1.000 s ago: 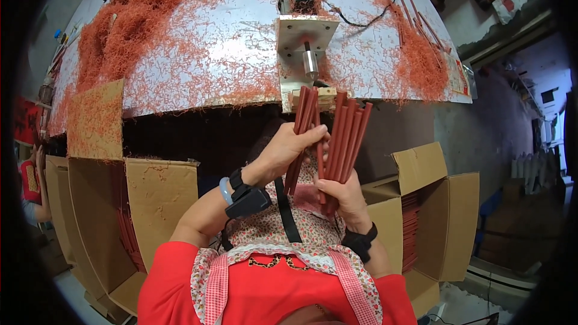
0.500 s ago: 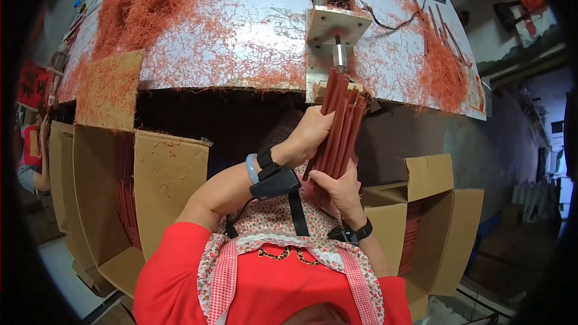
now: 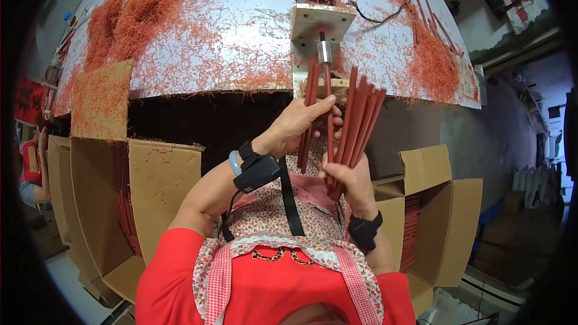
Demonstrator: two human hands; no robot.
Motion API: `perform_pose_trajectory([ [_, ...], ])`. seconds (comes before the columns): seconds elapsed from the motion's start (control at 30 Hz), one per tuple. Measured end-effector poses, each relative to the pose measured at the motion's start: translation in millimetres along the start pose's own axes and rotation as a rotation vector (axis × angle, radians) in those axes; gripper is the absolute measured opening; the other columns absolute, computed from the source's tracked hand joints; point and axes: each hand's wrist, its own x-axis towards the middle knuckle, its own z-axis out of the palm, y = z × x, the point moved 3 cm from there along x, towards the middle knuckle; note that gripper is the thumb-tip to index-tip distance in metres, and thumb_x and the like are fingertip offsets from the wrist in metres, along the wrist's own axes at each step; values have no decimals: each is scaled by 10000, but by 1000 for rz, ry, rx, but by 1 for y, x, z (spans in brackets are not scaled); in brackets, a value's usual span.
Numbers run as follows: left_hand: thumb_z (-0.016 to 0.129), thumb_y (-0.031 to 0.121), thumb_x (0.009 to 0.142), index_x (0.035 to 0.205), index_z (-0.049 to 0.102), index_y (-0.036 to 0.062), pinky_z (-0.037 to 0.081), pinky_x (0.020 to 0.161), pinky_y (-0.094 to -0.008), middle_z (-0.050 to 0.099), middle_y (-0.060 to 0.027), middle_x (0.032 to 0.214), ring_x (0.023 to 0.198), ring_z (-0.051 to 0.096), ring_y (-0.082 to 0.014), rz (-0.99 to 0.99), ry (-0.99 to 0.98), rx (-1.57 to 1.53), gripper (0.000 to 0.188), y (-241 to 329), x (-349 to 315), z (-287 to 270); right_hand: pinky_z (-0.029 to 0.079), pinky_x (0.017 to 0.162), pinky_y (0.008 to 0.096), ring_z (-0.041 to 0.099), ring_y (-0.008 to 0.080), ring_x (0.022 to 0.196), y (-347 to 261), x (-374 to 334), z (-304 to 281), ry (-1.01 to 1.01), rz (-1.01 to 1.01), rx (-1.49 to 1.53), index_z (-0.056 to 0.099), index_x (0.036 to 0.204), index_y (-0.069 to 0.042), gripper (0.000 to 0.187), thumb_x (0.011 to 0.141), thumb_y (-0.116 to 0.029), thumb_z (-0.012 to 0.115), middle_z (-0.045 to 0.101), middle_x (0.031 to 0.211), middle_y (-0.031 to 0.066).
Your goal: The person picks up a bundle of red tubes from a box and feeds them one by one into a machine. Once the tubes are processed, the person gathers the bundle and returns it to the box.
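Note:
Slim dark-red sticks are split between my two hands in front of the table edge. My left hand is closed around a few sticks that stand nearly upright. A fuller bundle of sticks fans out at the top from my right hand, which grips its lower end. One single stick runs between the two groups, by my left fingertips; which hand holds it I cannot tell. Just beyond my hands is a motor machine with a metal spindle pointing toward me.
Orange-red shavings heap on the white table, with another pile and loose sticks at the right. Open cardboard boxes holding red sticks stand left and right of me. A person's arm shows at far left.
The single bundle has parted: my left hand has moved left with a few sticks, while my right hand keeps the larger group, now fanned and tilted right. The view has shifted slightly.

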Motion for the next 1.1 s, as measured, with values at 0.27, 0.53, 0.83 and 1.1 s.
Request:
perform_pose_trajectory([
  [0.27,585,384,908,971,632,71,417,566,-208,641,13,811,657,565,-56,19,-63,-164,322,-13,-12,10,497,596,260,611,153,660,31,-14,-16,-15,12,-47,435,1228,8,564,741,-92,700,613,834,87],
  [0.53,574,365,919,913,639,73,421,551,-212,628,14,778,625,537,-49,90,36,8,300,-11,9,1,510,627,253,622,162,686,15,10,-10,-82,65,178,445,1211,-19,511,753,-31,672,618,851,91],
  [0.83,579,362,917,868,627,66,361,507,-211,629,6,759,582,496,-40,55,94,-253,304,-22,4,18,513,615,253,610,149,667,23,-15,13,102,-71,-197,393,1304,-16,618,751,-26,666,620,844,94],
  [1.1,541,334,943,883,616,74,304,489,-191,598,24,758,524,407,-24,88,-12,-138,277,-10,10,7,511,612,253,609,141,679,7,1,-6,-29,35,146,328,1379,-19,720,747,-27,671,621,835,89],
])
